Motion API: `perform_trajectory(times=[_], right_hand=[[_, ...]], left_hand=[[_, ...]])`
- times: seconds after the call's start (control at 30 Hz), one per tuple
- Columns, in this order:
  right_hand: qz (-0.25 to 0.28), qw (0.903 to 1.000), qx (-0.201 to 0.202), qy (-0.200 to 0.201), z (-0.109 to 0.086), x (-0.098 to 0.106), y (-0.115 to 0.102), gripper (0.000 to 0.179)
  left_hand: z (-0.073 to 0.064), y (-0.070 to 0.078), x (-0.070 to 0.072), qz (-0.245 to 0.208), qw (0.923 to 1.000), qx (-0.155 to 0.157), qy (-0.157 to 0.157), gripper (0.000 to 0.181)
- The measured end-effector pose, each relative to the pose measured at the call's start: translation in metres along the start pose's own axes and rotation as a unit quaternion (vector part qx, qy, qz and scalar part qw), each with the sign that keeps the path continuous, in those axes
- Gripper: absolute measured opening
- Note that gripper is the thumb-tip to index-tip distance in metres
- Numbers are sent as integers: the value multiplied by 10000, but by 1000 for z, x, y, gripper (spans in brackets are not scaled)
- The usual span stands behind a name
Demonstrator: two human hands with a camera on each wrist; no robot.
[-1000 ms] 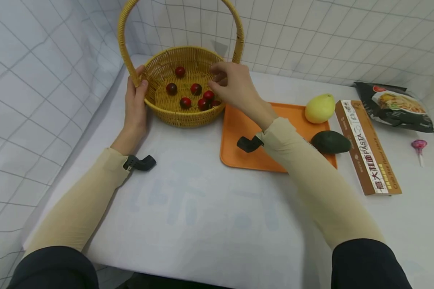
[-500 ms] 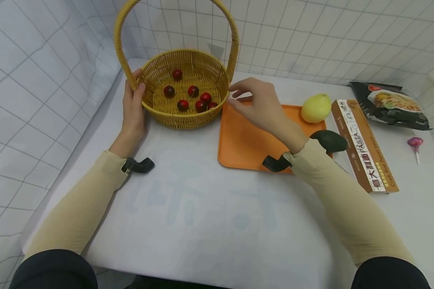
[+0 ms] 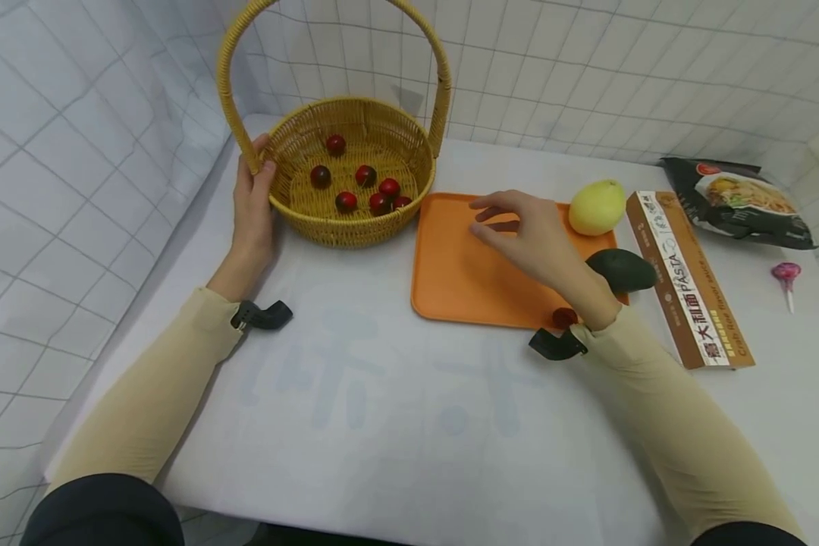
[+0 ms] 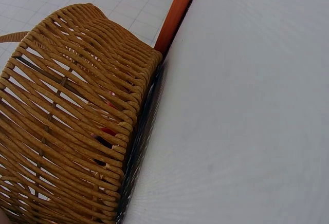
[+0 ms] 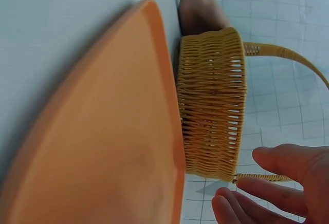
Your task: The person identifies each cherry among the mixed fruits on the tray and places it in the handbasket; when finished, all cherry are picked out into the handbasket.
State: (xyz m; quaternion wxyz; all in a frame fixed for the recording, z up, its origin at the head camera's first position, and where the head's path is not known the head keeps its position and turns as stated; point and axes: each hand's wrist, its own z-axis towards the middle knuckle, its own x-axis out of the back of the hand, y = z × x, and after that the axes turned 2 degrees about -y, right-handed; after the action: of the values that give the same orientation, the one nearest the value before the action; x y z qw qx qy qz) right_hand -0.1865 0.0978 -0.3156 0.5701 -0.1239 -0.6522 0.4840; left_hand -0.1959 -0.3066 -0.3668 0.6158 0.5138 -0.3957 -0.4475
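My left hand (image 3: 251,208) grips the left rim of a yellow woven basket (image 3: 348,236), its thumb over the edge beside the handle's foot. Several dark red cherries lie on the basket floor, one cherry (image 3: 336,145) toward the back. Over the orange tray (image 3: 450,265) hovers my right hand (image 3: 528,231), fingers loosely bent and apart, holding nothing. Another dark red cherry (image 3: 563,318) shows on the tray's front edge, partly hidden by the right wrist. In the right wrist view the right-hand fingers (image 5: 272,193) are spread near the basket's side.
On the tray's right lie a yellow pear-like fruit (image 3: 597,207) and a dark green avocado (image 3: 621,270). Beyond stand a brown pasta box (image 3: 689,277), a black noodle packet (image 3: 737,201) and a pink lollipop (image 3: 786,273). A tall arched handle (image 3: 444,83) rises over the basket.
My right hand has withdrawn from above the basket, moving right and toward me over the tray. A cherry by the right wrist has come into view. The left hand keeps its grip.
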Motion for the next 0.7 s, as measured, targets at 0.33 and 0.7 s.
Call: perform_trajectory(times=[0.33,0.7], right_hand=[[-244,9996,83,-140,-38,13,12,32],[-832,9954,340,-324,-76,25,33,30]], left_hand=[[-1,1,-2,29,10000,-45,-4,51],[-2,1,-2,47,10000,-38,-12,51]])
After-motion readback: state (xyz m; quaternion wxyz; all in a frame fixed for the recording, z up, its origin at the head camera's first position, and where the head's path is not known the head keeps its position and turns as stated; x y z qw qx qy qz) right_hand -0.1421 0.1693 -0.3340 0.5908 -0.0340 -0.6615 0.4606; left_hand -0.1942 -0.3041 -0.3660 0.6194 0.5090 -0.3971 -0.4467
